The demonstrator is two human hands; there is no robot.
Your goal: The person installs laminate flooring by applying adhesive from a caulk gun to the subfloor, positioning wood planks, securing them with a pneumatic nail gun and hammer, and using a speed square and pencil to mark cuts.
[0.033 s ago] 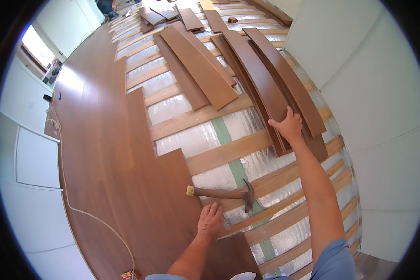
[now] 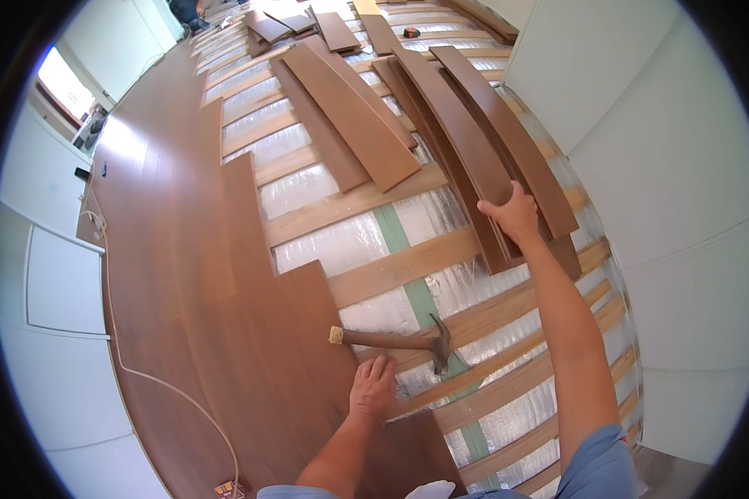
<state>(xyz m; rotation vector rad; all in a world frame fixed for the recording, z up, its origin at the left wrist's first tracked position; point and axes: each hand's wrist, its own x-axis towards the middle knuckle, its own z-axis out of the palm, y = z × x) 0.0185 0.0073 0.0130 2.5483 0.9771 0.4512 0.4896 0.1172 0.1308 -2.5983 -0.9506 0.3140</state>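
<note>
My right hand [image 2: 512, 214] is closed over the near end of a brown floorboard [image 2: 458, 125], thumb on one side and fingers on the other. That board lies on a stack, with another floorboard [image 2: 508, 137] to its right. My left hand [image 2: 374, 387] leans on the edge of the laid brown flooring [image 2: 216, 333], fingers stretched forward and holding nothing visible. Just beyond its fingertips lies a claw hammer [image 2: 391, 339], its handle end over the laid boards and its metal head over the wooden battens [image 2: 408, 268]. The undersides of both hands are hidden.
More loose floorboards [image 2: 349, 116] lie farther ahead across the battens and silver foil [image 2: 329, 241]. A red and black tape measure [image 2: 411, 32] sits at the far end. A pale cable [image 2: 171, 384] runs along the left wall. White panels [image 2: 682, 208] stand at right. A person [image 2: 187, 10] is partly visible far back.
The whole view has shifted very slightly. My right hand stays on the floorboard's end, and my left hand stays by the hammer.
</note>
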